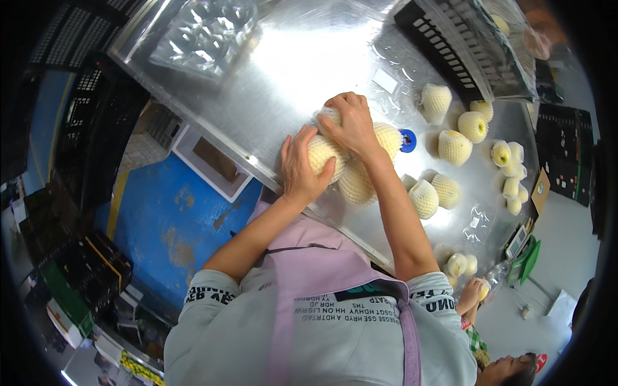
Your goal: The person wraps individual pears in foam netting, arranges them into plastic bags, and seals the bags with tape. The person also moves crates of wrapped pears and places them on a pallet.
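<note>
My left hand [305,169] cups a round fruit in a pale yellow foam net [327,155] near the steel table's front edge. My right hand [351,123] reaches across it, its fingers curled over another netted fruit [330,116] that is partly hidden beneath them. Close against these two lie a netted fruit [356,183] below my right wrist and one more netted fruit [387,139] behind my right forearm. Just right of that one is a blue ring-shaped roll [408,141]. Whether a clear tray holds this cluster cannot be made out.
Clear moulded plastic trays [205,38] lie at the table's upper left. A black plastic crate [449,48] stands at the upper right. Several netted fruits [455,147] are spread on the right. A co-worker's hand [470,294] holds a fruit at the lower right, near a scale [517,242].
</note>
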`<state>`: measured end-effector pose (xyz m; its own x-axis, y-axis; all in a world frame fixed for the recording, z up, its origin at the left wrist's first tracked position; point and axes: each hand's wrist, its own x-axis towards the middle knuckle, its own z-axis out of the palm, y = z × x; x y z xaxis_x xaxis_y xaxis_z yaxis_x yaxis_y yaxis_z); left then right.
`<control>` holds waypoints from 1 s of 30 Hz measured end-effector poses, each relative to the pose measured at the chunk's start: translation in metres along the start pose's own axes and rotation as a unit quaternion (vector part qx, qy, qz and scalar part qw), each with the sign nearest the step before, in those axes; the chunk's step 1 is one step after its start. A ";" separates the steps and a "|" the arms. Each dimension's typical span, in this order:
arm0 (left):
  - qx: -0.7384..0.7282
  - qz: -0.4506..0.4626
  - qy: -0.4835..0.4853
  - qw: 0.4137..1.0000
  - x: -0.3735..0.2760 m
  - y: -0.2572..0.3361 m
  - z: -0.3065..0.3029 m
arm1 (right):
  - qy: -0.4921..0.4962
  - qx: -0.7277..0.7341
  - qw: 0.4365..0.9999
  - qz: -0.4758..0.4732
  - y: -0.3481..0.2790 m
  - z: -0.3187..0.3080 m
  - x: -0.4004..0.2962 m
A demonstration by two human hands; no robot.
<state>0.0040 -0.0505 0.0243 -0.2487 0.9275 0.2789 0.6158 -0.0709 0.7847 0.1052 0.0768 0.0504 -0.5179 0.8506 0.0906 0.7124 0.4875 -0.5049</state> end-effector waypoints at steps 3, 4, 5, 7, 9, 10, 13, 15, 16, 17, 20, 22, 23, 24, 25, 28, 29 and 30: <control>-0.007 0.013 0.001 1.000 0.002 0.000 -0.002 | 0.082 0.175 0.981 0.030 0.023 -0.041 0.000; -0.016 0.014 0.004 1.000 0.002 0.000 -0.001 | 0.157 0.165 0.971 0.072 0.042 -0.053 -0.004; -0.022 0.014 0.010 1.000 0.001 -0.001 -0.001 | 0.229 0.156 0.954 0.111 0.065 -0.063 -0.009; -0.020 0.038 0.023 0.999 0.000 -0.005 0.002 | 0.321 -0.006 0.927 0.196 0.110 -0.065 -0.030; -0.021 0.050 0.022 0.998 0.000 -0.007 0.002 | 0.210 0.106 0.906 0.353 0.129 -0.062 -0.039; -0.016 0.055 0.017 0.998 0.001 -0.008 0.001 | 0.151 0.162 0.879 0.422 0.135 -0.059 -0.040; 0.007 0.062 0.003 0.998 0.000 -0.012 -0.002 | 0.230 0.443 0.768 0.401 0.146 -0.032 -0.037; 0.032 0.058 -0.004 0.998 0.001 -0.012 -0.005 | 0.228 0.432 0.786 0.379 0.158 -0.034 -0.039; 0.034 0.054 -0.009 0.998 0.002 -0.010 -0.007 | 0.234 0.433 0.797 0.351 0.162 -0.038 -0.040; 0.035 0.051 -0.013 0.998 0.003 -0.009 -0.009 | 0.240 0.432 0.807 0.322 0.165 -0.039 -0.041; -0.058 -0.011 -0.073 0.996 0.005 -0.008 -0.014 | 0.228 0.391 0.865 0.216 0.118 -0.073 -0.042; -0.174 -0.084 -0.089 0.977 0.005 -0.015 -0.014 | 0.224 0.357 0.896 0.139 0.084 -0.087 -0.053; -0.243 -0.129 -0.074 0.959 0.003 -0.027 -0.011 | 0.232 0.310 0.916 0.106 0.066 -0.093 -0.059; -0.310 -0.174 -0.062 0.933 0.000 -0.036 -0.011 | 0.242 0.261 0.932 0.076 0.049 -0.098 -0.068; -0.327 -0.205 -0.065 0.920 0.005 -0.030 -0.021 | 0.251 0.209 0.944 0.047 0.038 -0.099 -0.081; -0.341 -0.273 -0.085 0.896 0.019 -0.011 -0.053 | 0.237 0.188 0.953 0.008 0.025 -0.085 -0.120; -0.352 -0.282 -0.090 0.888 0.019 -0.010 -0.057 | 0.217 0.131 0.966 -0.049 0.023 -0.080 -0.130; -0.364 -0.292 -0.095 0.879 0.018 -0.009 -0.060 | 0.198 0.123 0.971 -0.050 0.016 -0.075 -0.141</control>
<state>-0.0511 -0.0551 0.0557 -0.1910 0.9236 -0.3323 -0.2338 0.2860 0.9293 0.2251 -0.0201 0.0941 -0.3215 0.8342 0.4480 0.5080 0.5512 -0.6619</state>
